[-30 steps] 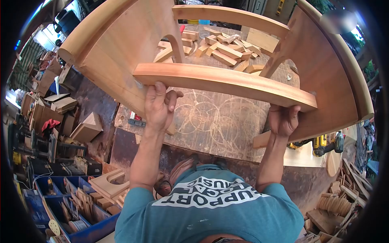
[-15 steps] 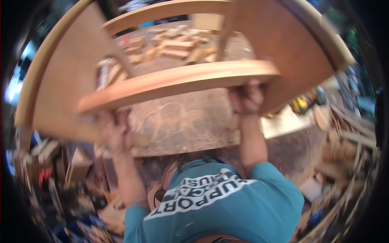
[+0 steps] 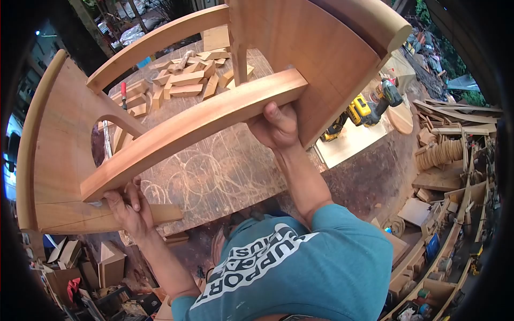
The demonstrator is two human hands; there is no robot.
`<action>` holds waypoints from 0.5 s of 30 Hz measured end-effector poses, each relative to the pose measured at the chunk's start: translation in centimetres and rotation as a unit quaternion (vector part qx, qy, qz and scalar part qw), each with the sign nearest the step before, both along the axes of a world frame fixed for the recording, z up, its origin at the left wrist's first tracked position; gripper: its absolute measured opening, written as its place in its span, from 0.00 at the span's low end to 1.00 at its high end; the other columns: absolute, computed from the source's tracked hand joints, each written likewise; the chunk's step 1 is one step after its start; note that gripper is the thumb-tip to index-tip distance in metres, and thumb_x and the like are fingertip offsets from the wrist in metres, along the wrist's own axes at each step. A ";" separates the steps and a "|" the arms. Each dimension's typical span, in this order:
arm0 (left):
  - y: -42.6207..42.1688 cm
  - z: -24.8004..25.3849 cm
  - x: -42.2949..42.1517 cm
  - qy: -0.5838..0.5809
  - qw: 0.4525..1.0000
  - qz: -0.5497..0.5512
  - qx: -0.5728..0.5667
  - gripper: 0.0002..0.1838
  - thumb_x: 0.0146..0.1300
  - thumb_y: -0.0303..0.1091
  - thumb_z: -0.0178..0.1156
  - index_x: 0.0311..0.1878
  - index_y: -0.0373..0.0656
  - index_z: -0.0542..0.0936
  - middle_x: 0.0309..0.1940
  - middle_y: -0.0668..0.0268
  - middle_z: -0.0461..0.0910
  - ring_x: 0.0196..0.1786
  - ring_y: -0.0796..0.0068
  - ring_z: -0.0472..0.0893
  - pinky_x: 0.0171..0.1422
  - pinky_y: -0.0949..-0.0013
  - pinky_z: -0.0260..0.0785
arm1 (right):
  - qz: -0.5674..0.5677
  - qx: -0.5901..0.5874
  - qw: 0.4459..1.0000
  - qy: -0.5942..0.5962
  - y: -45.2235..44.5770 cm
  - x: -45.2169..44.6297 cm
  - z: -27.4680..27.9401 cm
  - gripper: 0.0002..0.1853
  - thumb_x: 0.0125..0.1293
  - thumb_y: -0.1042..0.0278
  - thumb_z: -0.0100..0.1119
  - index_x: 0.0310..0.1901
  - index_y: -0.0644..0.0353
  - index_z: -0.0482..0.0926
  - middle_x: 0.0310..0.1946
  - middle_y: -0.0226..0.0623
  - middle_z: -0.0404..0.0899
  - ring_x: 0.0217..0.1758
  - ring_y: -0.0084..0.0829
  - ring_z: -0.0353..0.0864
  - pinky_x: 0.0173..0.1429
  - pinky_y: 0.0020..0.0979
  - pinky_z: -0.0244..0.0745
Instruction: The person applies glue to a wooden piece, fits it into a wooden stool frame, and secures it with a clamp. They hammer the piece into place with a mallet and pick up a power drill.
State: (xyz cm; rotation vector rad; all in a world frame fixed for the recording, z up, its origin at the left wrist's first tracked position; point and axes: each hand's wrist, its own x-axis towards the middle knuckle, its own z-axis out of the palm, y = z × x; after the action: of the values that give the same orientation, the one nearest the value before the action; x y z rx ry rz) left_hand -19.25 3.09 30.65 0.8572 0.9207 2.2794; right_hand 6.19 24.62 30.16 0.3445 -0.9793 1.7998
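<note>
Both my hands hold up a wooden chair frame, made of two broad side panels with rounded top edges, joined by curved rails. The near curved rail (image 3: pixel 198 128) slants from low left to upper right. My left hand (image 3: pixel 131 211) grips its left end from below, close to the left side panel (image 3: pixel 59 144). Near the other end, my right hand (image 3: pixel 277 125) is closed round the rail's underside, thumb against its near face, beside the right side panel (image 3: pixel 321 59). A second curved rail (image 3: pixel 160 45) spans the far side. The fingertips behind the near rail are hidden.
Under the frame is a worn worktable (image 3: pixel 214 171) with circular scratches. Wood blocks (image 3: pixel 187 80) lie piled at its back, near a red-handled tool (image 3: pixel 123 95). Yellow-black power drills (image 3: pixel 364 109) rest on a pale board (image 3: pixel 353 144) at right. Timber offcuts (image 3: pixel 450 131) clutter the floor.
The chair frame has tilted and shifted left in view: its left end is lower and its right end higher. Both hands have kept hold of the near rail.
</note>
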 end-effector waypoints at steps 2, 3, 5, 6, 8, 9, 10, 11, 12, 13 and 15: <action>0.0 0.0 0.1 -0.001 1.000 0.003 -0.005 0.25 0.77 0.51 0.46 0.66 0.44 0.71 0.43 0.71 0.83 0.18 0.87 0.58 0.63 0.61 0.70 | -0.001 -0.002 1.000 -0.004 -0.1 0.0 -0.5 0.27 0.70 0.60 0.61 0.67 0.56 0.65 0.62 0.38 0.74 0.68 0.38 0.72 0.71 0.45 0.68; 0.0 0.0 0.1 0.001 1.000 0.003 -0.006 0.25 0.77 0.51 0.46 0.66 0.44 0.71 0.43 0.71 0.83 0.18 0.87 0.58 0.63 0.61 0.70 | 0.002 -0.004 1.000 -0.005 0.1 0.1 -0.6 0.27 0.70 0.60 0.61 0.67 0.56 0.66 0.63 0.38 0.74 0.69 0.38 0.72 0.71 0.46 0.67; 0.0 -0.1 -0.1 0.006 1.000 0.006 -0.002 0.26 0.77 0.51 0.45 0.67 0.43 0.70 0.44 0.71 0.82 0.18 0.87 0.58 0.63 0.61 0.69 | 0.005 -0.003 1.000 -0.004 0.1 0.1 -0.6 0.27 0.70 0.59 0.61 0.67 0.56 0.66 0.63 0.38 0.74 0.69 0.38 0.71 0.72 0.46 0.66; 0.0 -0.1 -0.1 0.005 1.000 0.010 -0.004 0.26 0.77 0.51 0.45 0.67 0.43 0.70 0.44 0.71 0.82 0.18 0.87 0.58 0.63 0.61 0.69 | 0.004 -0.002 1.000 -0.002 0.1 0.1 -0.5 0.27 0.70 0.59 0.61 0.67 0.56 0.67 0.63 0.37 0.74 0.69 0.38 0.71 0.73 0.46 0.65; -0.1 0.1 0.2 0.001 1.000 0.019 -0.011 0.26 0.77 0.51 0.45 0.67 0.43 0.70 0.44 0.72 0.82 0.18 0.87 0.58 0.63 0.61 0.69 | 0.002 -0.003 1.000 0.001 0.0 0.0 -0.4 0.28 0.70 0.59 0.62 0.67 0.56 0.67 0.63 0.37 0.74 0.70 0.38 0.70 0.73 0.47 0.64; -0.1 0.0 0.0 0.006 1.000 0.009 -0.007 0.24 0.76 0.50 0.47 0.66 0.45 0.70 0.47 0.71 0.82 0.18 0.87 0.58 0.63 0.61 0.70 | 0.002 -0.006 1.000 0.001 -0.1 0.0 -0.3 0.28 0.69 0.59 0.62 0.67 0.56 0.66 0.64 0.37 0.74 0.70 0.38 0.70 0.74 0.47 0.64; -0.1 -0.1 -0.2 0.010 1.000 -0.001 -0.003 0.23 0.76 0.50 0.48 0.65 0.46 0.71 0.51 0.70 0.81 0.18 0.87 0.58 0.63 0.61 0.71 | 0.001 -0.009 1.000 0.001 -0.1 0.1 -0.3 0.28 0.69 0.59 0.62 0.68 0.56 0.66 0.64 0.37 0.74 0.70 0.38 0.70 0.74 0.47 0.63; -0.2 -0.3 -0.4 0.013 1.000 -0.012 -0.001 0.22 0.75 0.49 0.50 0.64 0.47 0.72 0.55 0.70 0.80 0.18 0.86 0.58 0.62 0.61 0.71 | 0.003 -0.008 1.000 0.001 -0.1 0.0 -0.4 0.28 0.69 0.59 0.62 0.68 0.56 0.66 0.64 0.37 0.74 0.70 0.38 0.70 0.74 0.47 0.63; -0.2 -0.4 -0.3 0.011 1.000 -0.011 -0.002 0.22 0.75 0.49 0.50 0.64 0.47 0.72 0.55 0.70 0.80 0.18 0.86 0.58 0.62 0.61 0.71 | 0.005 -0.008 1.000 0.002 -0.1 0.0 -0.4 0.28 0.69 0.59 0.62 0.68 0.55 0.66 0.64 0.37 0.74 0.70 0.38 0.70 0.74 0.47 0.63; -0.2 -0.4 -0.3 0.011 1.000 -0.010 -0.001 0.22 0.75 0.50 0.50 0.64 0.47 0.72 0.55 0.70 0.80 0.18 0.86 0.58 0.62 0.61 0.71 | 0.007 -0.005 1.000 0.005 -0.1 0.0 -0.3 0.29 0.69 0.59 0.62 0.68 0.55 0.66 0.64 0.37 0.74 0.70 0.38 0.70 0.74 0.47 0.63; -0.1 -0.2 -0.1 0.009 1.000 -0.003 -0.004 0.23 0.75 0.50 0.48 0.65 0.46 0.71 0.50 0.71 0.81 0.18 0.87 0.58 0.63 0.62 0.70 | -0.008 -0.015 1.000 0.003 -0.3 0.0 -0.2 0.32 0.69 0.60 0.63 0.70 0.57 0.60 0.63 0.40 0.71 0.68 0.40 0.70 0.70 0.48 0.68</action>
State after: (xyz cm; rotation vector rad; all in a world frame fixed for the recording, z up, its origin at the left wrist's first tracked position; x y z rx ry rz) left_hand -19.40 3.01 30.42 0.8783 0.9328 2.2658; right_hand 6.16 24.33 29.97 0.3219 -0.9463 1.7956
